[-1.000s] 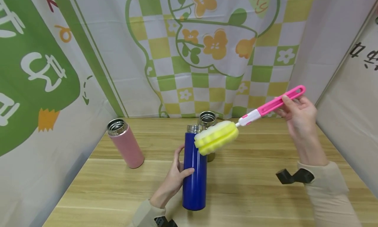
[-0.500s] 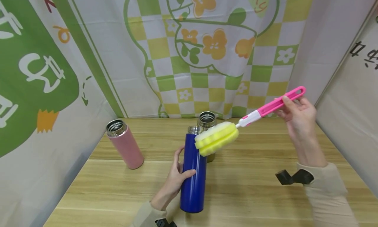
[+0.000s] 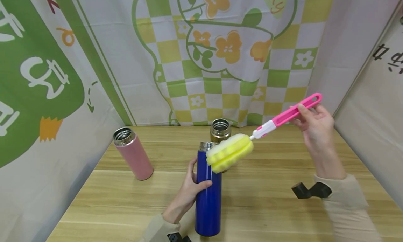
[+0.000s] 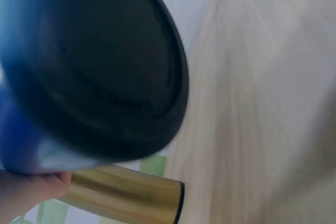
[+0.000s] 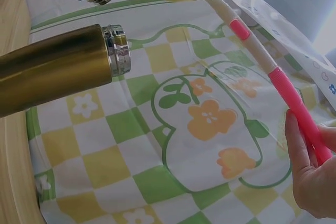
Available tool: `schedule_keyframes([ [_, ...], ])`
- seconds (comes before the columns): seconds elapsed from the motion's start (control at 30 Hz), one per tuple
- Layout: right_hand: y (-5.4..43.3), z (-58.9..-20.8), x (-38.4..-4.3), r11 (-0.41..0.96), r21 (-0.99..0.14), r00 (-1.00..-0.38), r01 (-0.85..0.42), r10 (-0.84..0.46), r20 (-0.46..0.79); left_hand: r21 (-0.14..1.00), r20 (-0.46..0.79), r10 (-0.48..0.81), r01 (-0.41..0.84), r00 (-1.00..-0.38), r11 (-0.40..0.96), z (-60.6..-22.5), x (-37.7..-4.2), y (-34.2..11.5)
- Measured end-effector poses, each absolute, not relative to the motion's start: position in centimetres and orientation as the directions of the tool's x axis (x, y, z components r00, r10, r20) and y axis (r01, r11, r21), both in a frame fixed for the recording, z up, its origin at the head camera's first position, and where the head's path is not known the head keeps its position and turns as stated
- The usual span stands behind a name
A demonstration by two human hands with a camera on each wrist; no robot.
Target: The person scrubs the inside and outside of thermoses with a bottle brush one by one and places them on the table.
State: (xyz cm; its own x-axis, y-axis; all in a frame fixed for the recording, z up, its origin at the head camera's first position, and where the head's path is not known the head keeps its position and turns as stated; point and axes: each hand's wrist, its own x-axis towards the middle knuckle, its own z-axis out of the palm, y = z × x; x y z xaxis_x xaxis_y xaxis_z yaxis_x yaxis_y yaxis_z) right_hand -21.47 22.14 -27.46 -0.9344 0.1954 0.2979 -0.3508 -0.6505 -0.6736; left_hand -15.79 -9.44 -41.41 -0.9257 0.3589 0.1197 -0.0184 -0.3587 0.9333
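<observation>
My left hand [image 3: 185, 196] grips a blue thermos bottle [image 3: 207, 207] around its middle, thumb across the front. Its steel mouth is uncapped, and its black base [image 4: 105, 66] shows in the left wrist view, raised off the table. With my right hand [image 3: 318, 133] I hold a bottle brush [image 3: 284, 116] by its pink handle, thumb along the top. The brush's yellow and white sponge head [image 3: 231, 152] covers part of the blue bottle's upper right side in the head view. The right wrist view puts the sponge close beside the bottle's mouth; whether they touch I cannot tell.
Behind the blue bottle stands an uncapped gold thermos bottle [image 3: 220, 129], partly hidden in the head view. An uncapped pink thermos bottle [image 3: 135, 156] stands at the left on the wooden table [image 3: 267, 207]. Printed cloth [image 3: 226, 77] hangs behind and at both sides.
The blue bottle has come down and nearer to me in my left hand. The brush has dropped slightly and shifted a little left with my right hand. The other bottles stay put.
</observation>
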Motion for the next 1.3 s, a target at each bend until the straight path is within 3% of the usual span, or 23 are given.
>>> schedule_keyframes([
  [0.27,22.9,-27.7,-21.7,-0.679,-0.64,-0.931,-0.359,0.208,0.3,0.948,0.108,0.295,0.009,-0.949,-0.317,-41.6,-15.7,-9.7],
  [0.77,23.3,-27.7,-21.6,-0.7,-0.643,-0.948,-0.311,0.178,0.264,0.928,0.141,0.334,0.007,-0.932,-0.372,-40.3,-15.2,-9.8],
  [1.3,22.4,-29.9,-21.4,-0.601,-0.761,-0.936,-0.244,-0.06,0.348,0.906,0.158,0.306,0.015,-0.939,-0.424,-39.5,-16.0,-9.8],
])
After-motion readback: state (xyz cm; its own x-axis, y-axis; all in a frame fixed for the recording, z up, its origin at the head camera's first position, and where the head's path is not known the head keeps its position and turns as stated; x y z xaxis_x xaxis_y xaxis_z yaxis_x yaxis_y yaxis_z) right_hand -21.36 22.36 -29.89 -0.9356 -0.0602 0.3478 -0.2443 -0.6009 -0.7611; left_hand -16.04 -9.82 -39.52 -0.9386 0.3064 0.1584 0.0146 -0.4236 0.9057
